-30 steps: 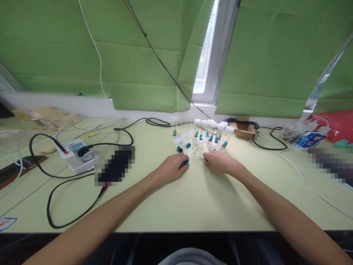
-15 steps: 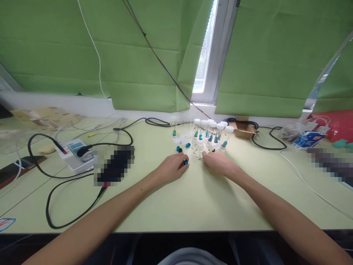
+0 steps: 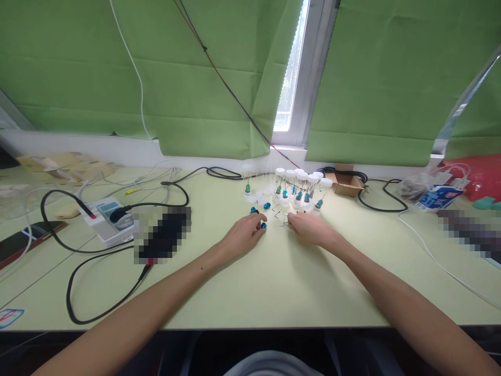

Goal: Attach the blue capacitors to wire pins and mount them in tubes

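My left hand (image 3: 243, 235) rests low over the table, its thumb and fingers closed on a small blue metallic part (image 3: 263, 226). To its right, my right hand (image 3: 307, 228) pinches a thin bent metal rod (image 3: 286, 219) at its fingertips. Between and just beyond the hands lie a few loose bent rods (image 3: 277, 212). Another blue part (image 3: 267, 206) is on the table ahead of my left hand, and one more (image 3: 253, 210) is by its fingers. Behind my right hand stand several clear tubes with white caps (image 3: 301, 176), holding blue or green parts with thin rods.
A lone tube with a green part (image 3: 248, 188) stands farther left. At the back right is an open cardboard box (image 3: 346, 184) beside black cable. On the left are a white device with a plug (image 3: 104, 222), a blurred black object (image 3: 166, 235) and looping cables.
My left fingers and the blue part in them have shifted slightly up and left. My right hand has barely moved, still pinching the rod.
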`<state>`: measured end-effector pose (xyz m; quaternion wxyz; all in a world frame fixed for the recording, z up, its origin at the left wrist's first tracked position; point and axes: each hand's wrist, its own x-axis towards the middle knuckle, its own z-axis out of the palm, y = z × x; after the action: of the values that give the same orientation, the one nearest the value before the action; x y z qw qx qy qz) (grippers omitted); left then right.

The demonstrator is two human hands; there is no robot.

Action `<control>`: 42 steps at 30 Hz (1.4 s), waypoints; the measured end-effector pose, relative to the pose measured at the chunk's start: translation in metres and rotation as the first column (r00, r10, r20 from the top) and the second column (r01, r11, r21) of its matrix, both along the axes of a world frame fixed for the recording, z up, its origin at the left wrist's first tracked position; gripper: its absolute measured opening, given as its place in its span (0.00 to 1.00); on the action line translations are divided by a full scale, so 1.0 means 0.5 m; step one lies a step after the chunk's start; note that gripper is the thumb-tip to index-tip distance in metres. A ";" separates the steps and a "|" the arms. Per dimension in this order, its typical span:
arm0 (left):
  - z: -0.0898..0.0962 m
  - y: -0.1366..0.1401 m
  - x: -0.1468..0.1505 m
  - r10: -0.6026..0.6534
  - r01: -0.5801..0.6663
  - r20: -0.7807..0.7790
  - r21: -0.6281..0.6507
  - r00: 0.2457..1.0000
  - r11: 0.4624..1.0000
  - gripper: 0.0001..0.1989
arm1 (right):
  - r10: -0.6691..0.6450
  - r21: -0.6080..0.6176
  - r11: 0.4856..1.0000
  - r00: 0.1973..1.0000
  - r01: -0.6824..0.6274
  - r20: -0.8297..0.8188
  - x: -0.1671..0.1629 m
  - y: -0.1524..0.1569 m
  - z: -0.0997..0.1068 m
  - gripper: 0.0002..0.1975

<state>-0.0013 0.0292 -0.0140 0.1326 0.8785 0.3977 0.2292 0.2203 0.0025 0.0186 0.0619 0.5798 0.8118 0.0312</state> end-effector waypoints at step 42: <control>0.000 0.009 -0.001 0.076 -0.076 0.149 -0.008 0.986 0.997 0.08 | 0.168 0.174 0.984 0.428 -0.026 -0.888 -0.101 -0.031 -0.074 0.07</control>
<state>-0.0017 0.0338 -0.0142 0.1542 0.8429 0.4199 0.2989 0.1699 -0.0132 -0.0183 -0.4200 0.4625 0.7480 -0.2241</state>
